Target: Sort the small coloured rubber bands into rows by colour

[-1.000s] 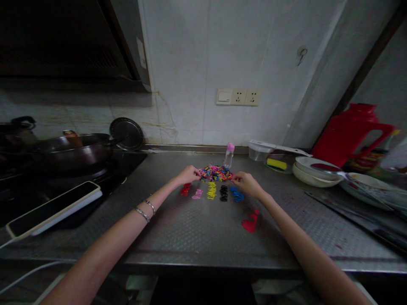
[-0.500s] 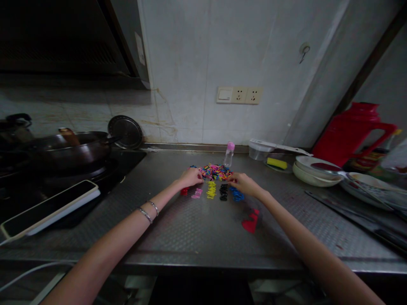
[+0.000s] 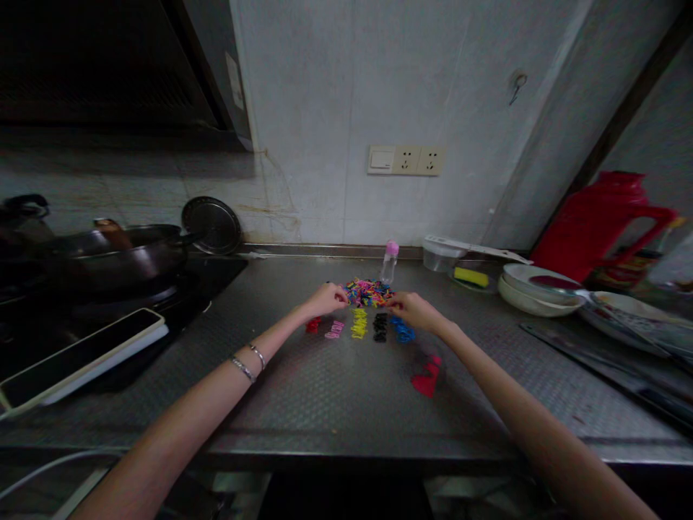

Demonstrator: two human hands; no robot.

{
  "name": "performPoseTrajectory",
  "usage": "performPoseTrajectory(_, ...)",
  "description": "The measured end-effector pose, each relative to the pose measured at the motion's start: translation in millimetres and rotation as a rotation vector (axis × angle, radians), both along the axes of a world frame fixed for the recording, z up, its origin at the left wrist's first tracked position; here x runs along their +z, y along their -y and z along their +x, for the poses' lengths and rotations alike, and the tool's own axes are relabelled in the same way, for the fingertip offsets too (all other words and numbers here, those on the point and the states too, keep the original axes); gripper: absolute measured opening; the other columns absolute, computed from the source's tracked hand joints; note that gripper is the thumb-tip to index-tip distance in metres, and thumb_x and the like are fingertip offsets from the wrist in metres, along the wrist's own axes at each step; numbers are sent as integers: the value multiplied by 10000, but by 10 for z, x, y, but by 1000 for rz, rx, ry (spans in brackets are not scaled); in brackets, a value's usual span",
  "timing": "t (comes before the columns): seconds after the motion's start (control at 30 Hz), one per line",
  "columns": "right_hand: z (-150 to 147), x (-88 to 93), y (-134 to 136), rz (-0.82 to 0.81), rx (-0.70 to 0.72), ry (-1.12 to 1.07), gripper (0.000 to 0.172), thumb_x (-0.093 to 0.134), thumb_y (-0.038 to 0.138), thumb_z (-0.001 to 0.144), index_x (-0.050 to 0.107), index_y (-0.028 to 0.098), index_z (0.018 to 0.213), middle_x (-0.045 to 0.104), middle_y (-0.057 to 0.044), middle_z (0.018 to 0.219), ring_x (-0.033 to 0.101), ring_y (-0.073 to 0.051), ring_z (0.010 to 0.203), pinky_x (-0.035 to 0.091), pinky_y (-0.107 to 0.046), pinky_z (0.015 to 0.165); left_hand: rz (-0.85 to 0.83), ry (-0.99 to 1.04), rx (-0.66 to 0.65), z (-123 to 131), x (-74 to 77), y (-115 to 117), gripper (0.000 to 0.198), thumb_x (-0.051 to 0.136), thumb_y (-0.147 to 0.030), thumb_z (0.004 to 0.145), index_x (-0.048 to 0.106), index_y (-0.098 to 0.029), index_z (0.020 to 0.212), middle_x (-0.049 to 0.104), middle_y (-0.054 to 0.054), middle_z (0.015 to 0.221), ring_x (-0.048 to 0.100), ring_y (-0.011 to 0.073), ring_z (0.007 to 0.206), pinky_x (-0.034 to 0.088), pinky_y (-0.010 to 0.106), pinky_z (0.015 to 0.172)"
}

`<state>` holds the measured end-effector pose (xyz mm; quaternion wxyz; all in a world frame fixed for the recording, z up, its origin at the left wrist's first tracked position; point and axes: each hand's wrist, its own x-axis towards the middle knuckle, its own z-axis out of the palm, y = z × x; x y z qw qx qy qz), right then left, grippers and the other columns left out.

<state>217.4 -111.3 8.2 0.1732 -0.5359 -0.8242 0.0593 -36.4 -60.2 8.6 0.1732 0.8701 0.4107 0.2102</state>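
Observation:
A mixed pile of small coloured bands (image 3: 368,292), seemingly rubber bands, lies on the metal counter. In front of it are sorted groups: red bands (image 3: 312,326), pink bands (image 3: 334,330), yellow bands (image 3: 359,323), black bands (image 3: 380,327) and blue bands (image 3: 403,330). My left hand (image 3: 326,299) is at the pile's left edge, fingers pinched together. At the right edge, just above the black and blue groups, my right hand (image 3: 410,310) is also pinched. Whatever either hand's fingertips hold is too small to make out.
A pink-capped clear bottle (image 3: 390,261) stands behind the pile. A red heart-shaped piece (image 3: 426,377) lies near my right forearm. Bowls (image 3: 535,292), a yellow sponge (image 3: 471,277) and a red thermos jug (image 3: 595,224) are rightward; a pan (image 3: 119,256) and phone (image 3: 81,357) leftward.
My left hand has shifted very slightly at the pile's left edge, its fingers still pinched. The right hand stays almost in place, and the sorted groups look the same.

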Motion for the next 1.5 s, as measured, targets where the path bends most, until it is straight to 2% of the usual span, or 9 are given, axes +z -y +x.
performPoseTrajectory(0.17, -61, -30, -90, 5, 17, 6, 229, 486, 218, 761, 669, 212, 900, 664, -33, 874, 582, -140, 776, 396, -199, 673, -37, 26, -124, 142, -9, 51, 212, 554, -207, 669, 706, -122, 791, 668, 34, 719, 539, 121, 635, 387, 216, 634)
performPoseTrajectory(0.33, -85, -49, -140, -11, 13, 21, 228, 488, 226, 765, 664, 223, 909, 666, -30, 898, 589, -143, 801, 407, -207, 704, -45, -14, -151, 215, -17, 111, 226, 549, -156, 654, 706, -126, 814, 671, 33, 734, 532, 115, 634, 379, 204, 613)
performPoseTrajectory(0.53, -117, -23, -170, -13, -37, 70, 225, 492, 231, 765, 661, 228, 914, 663, -29, 922, 591, -148, 828, 400, -199, 688, -59, 50, -73, 112, -13, 53, 246, 548, -157, 658, 703, -111, 843, 651, 28, 681, 484, 98, 569, 353, 197, 559)
performPoseTrajectory(0.8, -299, -6, -187, -51, -179, 159, 212, 524, 349, 747, 664, 269, 886, 665, -13, 878, 599, -176, 816, 384, -208, 596, -89, 208, 23, -116, 45, -15, 229, 549, -170, 662, 704, -90, 809, 611, 23, 611, 459, 84, 537, 339, 185, 528)
performPoseTrajectory(0.97, -350, -31, -217, -41, -227, 178, 237, 504, 334, 760, 654, 270, 932, 661, -25, 895, 599, -177, 827, 386, -212, 605, -109, 230, 105, -250, -26, -126, 240, 560, -210, 653, 700, -83, 801, 534, -9, 495, 386, 66, 453, 277, 183, 467)
performPoseTrajectory(1.13, -359, -34, -241, -32, -226, 185, 232, 484, 287, 764, 642, 258, 930, 653, -30, 912, 592, -177, 841, 391, -221, 626, -79, 242, 137, -319, -120, -218, 252, 547, -218, 660, 699, -90, 815, 546, -1, 516, 383, 66, 460, 252, 184, 457)
performPoseTrajectory(1.5, -352, -86, -294, -30, -228, 150, 208, 480, 298, 752, 630, 245, 887, 651, -13, 866, 592, -165, 788, 362, -215, 577, -99, 264, 130, -321, -113, -211, 256, 550, -235, 657, 697, -80, 798, 555, 7, 530, 382, 65, 466, 261, 185, 463)
